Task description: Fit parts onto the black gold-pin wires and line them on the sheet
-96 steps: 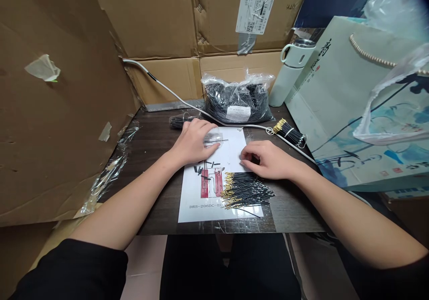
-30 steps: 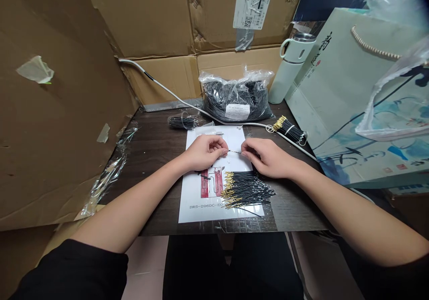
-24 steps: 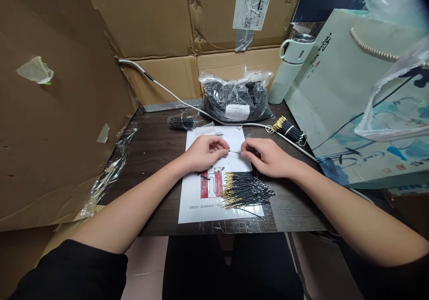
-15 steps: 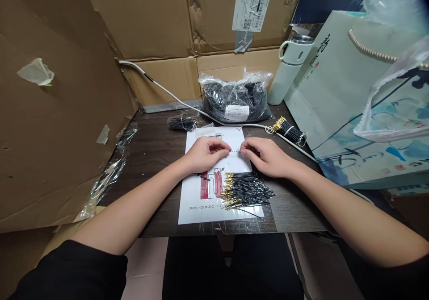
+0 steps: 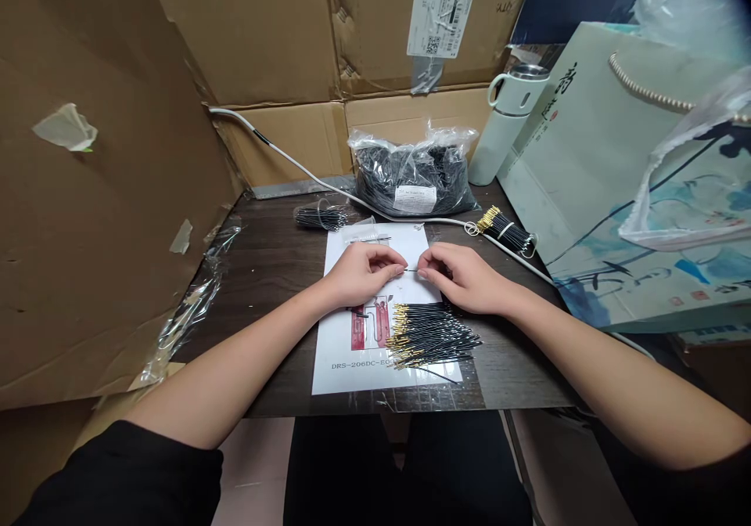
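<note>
The left hand and right hand, fingertips pinched, hold a thin dark wire between them over the printed sheet. That piece seems unfinished; the far-right tied bundle looks done, the near gold-tipped wires lie loose.

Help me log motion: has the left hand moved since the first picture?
Yes: the left hand moved right and slightly down in view, judged against the printed sheet.

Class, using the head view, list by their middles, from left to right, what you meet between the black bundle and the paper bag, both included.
Black bundle, left hand, thin piece, right hand, gold-tipped bundle, paper bag.
</note>
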`<state>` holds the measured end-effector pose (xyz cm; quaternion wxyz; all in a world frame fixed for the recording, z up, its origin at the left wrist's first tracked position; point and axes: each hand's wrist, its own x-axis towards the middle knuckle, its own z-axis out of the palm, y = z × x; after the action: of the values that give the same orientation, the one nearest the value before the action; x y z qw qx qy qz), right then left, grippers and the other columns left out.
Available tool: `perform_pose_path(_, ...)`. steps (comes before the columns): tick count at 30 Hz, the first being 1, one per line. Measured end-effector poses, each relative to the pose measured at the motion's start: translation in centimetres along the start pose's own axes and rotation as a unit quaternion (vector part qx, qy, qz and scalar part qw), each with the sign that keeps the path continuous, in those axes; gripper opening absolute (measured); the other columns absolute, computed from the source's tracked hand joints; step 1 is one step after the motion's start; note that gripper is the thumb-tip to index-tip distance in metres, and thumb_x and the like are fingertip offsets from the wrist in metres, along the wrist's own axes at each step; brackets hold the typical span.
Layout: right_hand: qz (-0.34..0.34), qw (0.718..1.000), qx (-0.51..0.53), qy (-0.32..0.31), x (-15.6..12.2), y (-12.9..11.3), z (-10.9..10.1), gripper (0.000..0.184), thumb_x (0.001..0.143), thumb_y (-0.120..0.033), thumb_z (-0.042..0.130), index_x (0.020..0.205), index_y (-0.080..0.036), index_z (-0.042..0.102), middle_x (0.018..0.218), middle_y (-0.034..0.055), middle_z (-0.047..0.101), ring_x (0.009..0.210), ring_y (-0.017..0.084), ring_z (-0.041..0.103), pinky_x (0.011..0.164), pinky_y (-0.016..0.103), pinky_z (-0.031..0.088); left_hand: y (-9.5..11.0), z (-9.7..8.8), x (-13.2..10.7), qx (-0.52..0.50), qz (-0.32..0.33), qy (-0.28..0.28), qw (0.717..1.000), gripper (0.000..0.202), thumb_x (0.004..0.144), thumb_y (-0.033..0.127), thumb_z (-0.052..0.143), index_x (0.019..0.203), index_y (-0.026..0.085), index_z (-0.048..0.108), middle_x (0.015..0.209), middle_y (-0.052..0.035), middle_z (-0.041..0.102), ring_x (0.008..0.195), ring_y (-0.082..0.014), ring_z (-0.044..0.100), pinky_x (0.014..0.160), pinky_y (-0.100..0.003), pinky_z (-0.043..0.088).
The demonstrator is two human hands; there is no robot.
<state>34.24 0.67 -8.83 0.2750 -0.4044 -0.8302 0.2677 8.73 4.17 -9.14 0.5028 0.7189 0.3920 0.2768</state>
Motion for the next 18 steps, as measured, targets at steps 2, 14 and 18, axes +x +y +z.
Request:
perform_pose_path(2,0.0,1.0,0.002,0.0,0.04,0.01,0.08,0.016,0.108,-0.03,0.059,0.101,-0.018,0.068,0.096,0.0063,0.07,0.085,0.019,0.059,0.078,0.033,0.043,-0.03,0.07,0.0,-0.005,-0.001,0.001,1.0,0.015,0.092,0.026,0.078,0.1,0.014,0.083,0.094,-0.0084,0.081,0.082,-0.0153,0.071,0.078,-0.029,0.057)
perform_pose_path(14,0.0,1.0,-0.001,0.009,0.05,0.22,0.28,0.016,0.109,-0.029,0.058,0.101,-0.018,0.068,0.099,0.0066,0.072,0.087,0.02,0.062,0.08,0.033,0.044,-0.65,0.39,0.1,-0.057,0.014,0.014,0.998,0.025,0.084,0.022,0.086,0.104,0.011,0.077,0.097,-0.0093,0.076,0.082,-0.0132,0.067,0.08,-0.03,0.057)
perform_pose_path(18,-0.001,1.0,0.005,0.015,0.03,0.28,0.31,0.017,0.109,-0.029,0.058,0.101,-0.018,0.068,0.098,0.0067,0.072,0.088,0.02,0.062,0.081,0.033,0.044,-0.68,0.44,0.08,-0.049,0.02,0.017,0.998,0.024,0.083,0.021,0.086,0.103,0.011,0.077,0.095,-0.0091,0.076,0.08,-0.0129,0.066,0.076,-0.029,0.056)
